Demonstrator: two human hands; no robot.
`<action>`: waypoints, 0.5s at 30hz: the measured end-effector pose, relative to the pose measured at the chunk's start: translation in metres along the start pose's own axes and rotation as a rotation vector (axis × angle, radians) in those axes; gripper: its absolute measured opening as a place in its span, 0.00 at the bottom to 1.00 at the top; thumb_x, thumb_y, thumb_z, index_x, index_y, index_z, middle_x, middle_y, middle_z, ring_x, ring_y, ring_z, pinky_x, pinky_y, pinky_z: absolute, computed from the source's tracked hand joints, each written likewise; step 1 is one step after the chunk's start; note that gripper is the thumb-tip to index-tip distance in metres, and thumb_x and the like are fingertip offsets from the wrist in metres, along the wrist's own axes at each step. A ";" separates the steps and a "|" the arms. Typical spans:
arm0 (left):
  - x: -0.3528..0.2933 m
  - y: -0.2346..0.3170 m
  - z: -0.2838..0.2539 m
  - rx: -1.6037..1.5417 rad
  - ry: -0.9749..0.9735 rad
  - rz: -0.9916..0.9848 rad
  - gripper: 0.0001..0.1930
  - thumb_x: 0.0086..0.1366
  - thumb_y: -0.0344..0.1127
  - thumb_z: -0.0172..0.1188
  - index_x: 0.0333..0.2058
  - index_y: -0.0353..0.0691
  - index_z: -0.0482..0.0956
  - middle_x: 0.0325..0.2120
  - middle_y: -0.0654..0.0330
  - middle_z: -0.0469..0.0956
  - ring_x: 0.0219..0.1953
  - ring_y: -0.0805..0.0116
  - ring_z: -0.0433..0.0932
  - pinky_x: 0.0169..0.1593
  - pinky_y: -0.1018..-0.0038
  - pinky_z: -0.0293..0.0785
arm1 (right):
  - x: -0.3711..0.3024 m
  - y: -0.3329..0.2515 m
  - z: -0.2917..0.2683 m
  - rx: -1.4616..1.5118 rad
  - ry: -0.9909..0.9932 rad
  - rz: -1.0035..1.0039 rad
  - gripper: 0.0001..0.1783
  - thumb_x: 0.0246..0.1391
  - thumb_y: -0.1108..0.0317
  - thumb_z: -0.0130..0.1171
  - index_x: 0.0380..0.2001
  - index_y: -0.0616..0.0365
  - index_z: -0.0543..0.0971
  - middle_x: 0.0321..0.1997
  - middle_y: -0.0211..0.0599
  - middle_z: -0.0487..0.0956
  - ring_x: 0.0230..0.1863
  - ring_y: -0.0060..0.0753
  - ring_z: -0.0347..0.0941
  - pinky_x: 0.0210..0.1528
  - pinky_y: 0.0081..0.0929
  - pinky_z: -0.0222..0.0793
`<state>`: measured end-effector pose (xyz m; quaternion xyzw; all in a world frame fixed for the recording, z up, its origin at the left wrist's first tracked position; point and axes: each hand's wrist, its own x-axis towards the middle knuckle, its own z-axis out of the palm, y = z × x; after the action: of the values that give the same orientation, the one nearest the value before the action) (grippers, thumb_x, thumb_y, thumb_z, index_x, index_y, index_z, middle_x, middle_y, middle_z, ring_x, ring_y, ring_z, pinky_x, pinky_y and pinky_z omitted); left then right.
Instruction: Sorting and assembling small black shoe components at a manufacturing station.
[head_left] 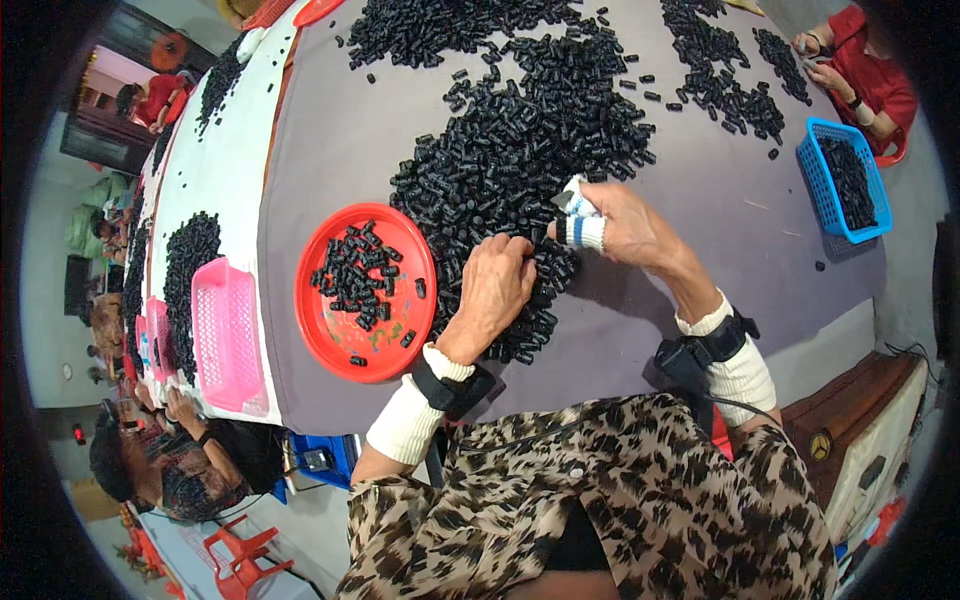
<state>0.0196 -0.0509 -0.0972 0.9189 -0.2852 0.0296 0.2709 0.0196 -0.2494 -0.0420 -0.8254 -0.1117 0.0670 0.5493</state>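
Note:
A large heap of short black cylindrical pieces spreads over the grey table cover in front of me. My left hand rests at the heap's near edge with its fingers curled in; whatever they pinch is hidden. Just to its right is my right hand, closed, with white, blue-striped cloth wrapped around its thumb and finger. A small grey blade-like piece sticks out from that grip. Left of my left hand, a round red tray holds a loose pile of the same black pieces.
A blue basket of black pieces stands at the right, near a person in red. Pink baskets and more black piles sit on the white-covered table at left, where other people work. Black straps with devices circle my wrists.

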 end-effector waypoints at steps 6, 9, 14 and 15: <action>0.005 0.000 -0.066 -1.169 0.157 -0.416 0.10 0.59 0.27 0.55 0.39 0.33 0.75 0.33 0.56 0.78 0.33 0.71 0.77 0.38 0.77 0.72 | 0.003 -0.021 0.001 0.053 -0.067 0.022 0.17 0.44 0.56 0.63 0.26 0.60 0.75 0.18 0.33 0.73 0.20 0.23 0.65 0.25 0.25 0.61; 0.005 0.004 -0.095 -1.628 0.255 -0.295 0.12 0.60 0.27 0.54 0.43 0.32 0.72 0.36 0.53 0.77 0.35 0.68 0.77 0.41 0.74 0.74 | 0.012 -0.048 0.006 0.073 -0.084 0.018 0.17 0.40 0.59 0.67 0.28 0.59 0.76 0.20 0.30 0.73 0.23 0.19 0.64 0.27 0.22 0.62; 0.001 0.016 -0.120 -1.822 0.325 -0.135 0.12 0.60 0.26 0.54 0.43 0.32 0.72 0.37 0.52 0.76 0.41 0.67 0.76 0.43 0.71 0.75 | 0.029 -0.094 0.021 0.126 -0.103 -0.283 0.20 0.40 0.59 0.67 0.29 0.63 0.72 0.20 0.35 0.73 0.22 0.21 0.65 0.27 0.23 0.65; 0.000 0.018 -0.125 -1.821 0.342 -0.113 0.12 0.60 0.26 0.54 0.43 0.32 0.72 0.37 0.52 0.76 0.41 0.67 0.76 0.43 0.71 0.75 | 0.032 -0.101 0.026 0.156 -0.110 -0.305 0.19 0.40 0.60 0.67 0.28 0.63 0.72 0.20 0.35 0.73 0.22 0.22 0.65 0.27 0.24 0.65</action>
<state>0.0218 0.0008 0.0178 0.3476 -0.1094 -0.0837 0.9274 0.0327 -0.1802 0.0417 -0.7487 -0.2599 0.0362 0.6087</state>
